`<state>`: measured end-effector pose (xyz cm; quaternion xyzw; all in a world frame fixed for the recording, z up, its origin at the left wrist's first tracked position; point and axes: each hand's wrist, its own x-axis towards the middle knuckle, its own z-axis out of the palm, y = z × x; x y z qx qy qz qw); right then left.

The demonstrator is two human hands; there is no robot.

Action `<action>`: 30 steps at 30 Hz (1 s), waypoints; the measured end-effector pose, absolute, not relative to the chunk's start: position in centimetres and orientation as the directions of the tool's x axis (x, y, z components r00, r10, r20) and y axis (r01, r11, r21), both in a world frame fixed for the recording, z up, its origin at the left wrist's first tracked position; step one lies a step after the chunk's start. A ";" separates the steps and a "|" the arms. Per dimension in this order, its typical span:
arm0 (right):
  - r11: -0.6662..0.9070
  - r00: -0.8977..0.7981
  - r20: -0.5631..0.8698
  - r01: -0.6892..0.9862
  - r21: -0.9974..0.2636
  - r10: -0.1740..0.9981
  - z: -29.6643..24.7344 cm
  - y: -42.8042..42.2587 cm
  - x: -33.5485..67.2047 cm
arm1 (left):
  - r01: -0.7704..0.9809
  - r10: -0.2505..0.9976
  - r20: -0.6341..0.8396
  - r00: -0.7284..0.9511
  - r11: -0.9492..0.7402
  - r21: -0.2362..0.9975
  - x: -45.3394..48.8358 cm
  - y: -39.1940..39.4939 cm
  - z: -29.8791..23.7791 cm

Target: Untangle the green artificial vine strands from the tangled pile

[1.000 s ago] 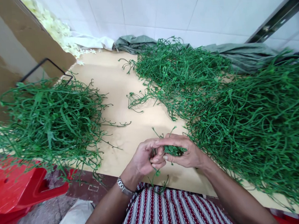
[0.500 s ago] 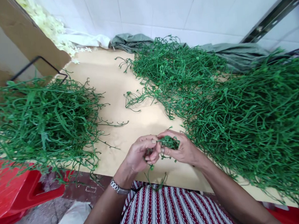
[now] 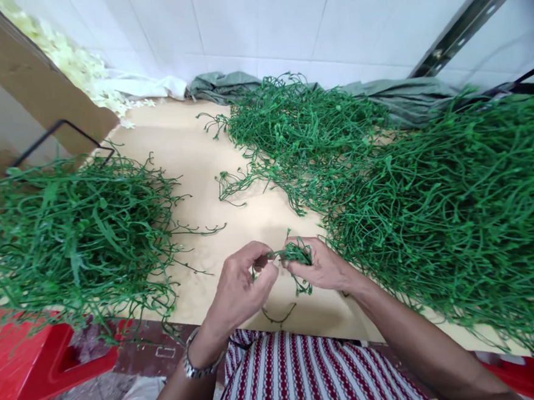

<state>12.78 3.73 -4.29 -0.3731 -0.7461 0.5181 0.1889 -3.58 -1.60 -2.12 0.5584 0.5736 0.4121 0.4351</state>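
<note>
Just above the near edge of the table, my right hand [image 3: 319,263] is closed around a small bunch of thin green stems [image 3: 299,254], whose knobbed tips stick out above and below the fingers. My left hand [image 3: 243,281] is beside it, fingers curled and thumb forward, with the fingertips at a stem that runs left out of the bunch. The undersides of its curled fingers are partly hidden. One loose curved stem [image 3: 279,318] lies by the table edge below the hands.
Piles of similar stems lie left [image 3: 90,224], at the back [image 3: 302,124] and right [image 3: 455,211] on the pale tabletop [image 3: 194,199]. A cardboard box [image 3: 52,81] stands back left, near pale yellow petals [image 3: 64,52]. A red stool [image 3: 22,363] is below left.
My left hand's thumb and fingers have parted from a tight pinch against the right hand, and the hand has shifted slightly left. The right hand still holds the bunch. The view has shifted slightly.
</note>
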 end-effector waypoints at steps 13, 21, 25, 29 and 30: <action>0.318 -0.680 -0.069 0.427 -0.846 0.730 -4.1 4.2 12.5 | 0.182 0.957 0.266 0.114 -0.283 0.942 -3.2 -1.2 -4.2; 0.512 -0.687 0.038 0.502 -0.697 0.725 -3.5 4.9 11.9 | -0.210 0.999 -0.012 -0.037 0.004 0.978 -3.1 -1.1 -4.4; 0.602 -0.697 0.034 0.593 -0.535 0.716 -3.4 4.9 11.6 | -0.411 0.980 -0.163 -0.114 0.103 0.906 -3.0 -0.6 -4.3; 0.704 -0.742 0.083 0.587 -0.399 0.665 -3.5 5.4 11.5 | -0.554 0.953 -0.290 -0.088 0.196 0.809 -3.0 -0.1 -4.0; 0.714 -0.745 0.084 0.591 -0.375 0.661 -3.5 5.6 11.4 | -0.570 0.949 -0.307 -0.077 0.211 0.794 -3.0 0.0 -4.0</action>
